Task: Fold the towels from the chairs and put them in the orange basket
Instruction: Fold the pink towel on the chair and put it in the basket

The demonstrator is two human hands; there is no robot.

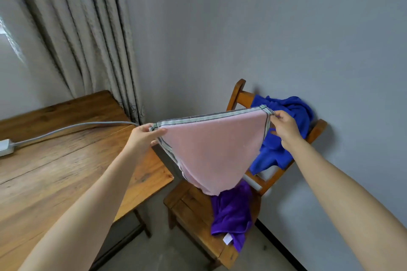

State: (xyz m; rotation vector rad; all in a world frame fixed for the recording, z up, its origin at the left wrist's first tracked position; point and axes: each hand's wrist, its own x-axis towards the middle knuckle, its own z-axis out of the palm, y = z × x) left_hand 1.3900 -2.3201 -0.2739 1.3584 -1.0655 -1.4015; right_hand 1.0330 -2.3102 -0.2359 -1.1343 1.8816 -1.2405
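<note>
A pink towel (211, 149) with a grey-and-white striped border hangs in the air above a wooden chair (191, 209). My left hand (143, 136) pinches its left top corner and my right hand (284, 127) pinches its right top corner, so the top edge is stretched between them and the rest sags to a point. A blue towel (282, 136) is draped over the chair's backrest. A purple towel (231, 213) lies crumpled on the seat and hangs over its front edge. The orange basket is not in view.
A wooden table (55, 160) stands to the left, its corner close to the chair. A white power strip (4, 147) with a grey cable (72, 127) lies on it. Beige curtains (83, 35) hang behind; a grey wall is right behind the chair.
</note>
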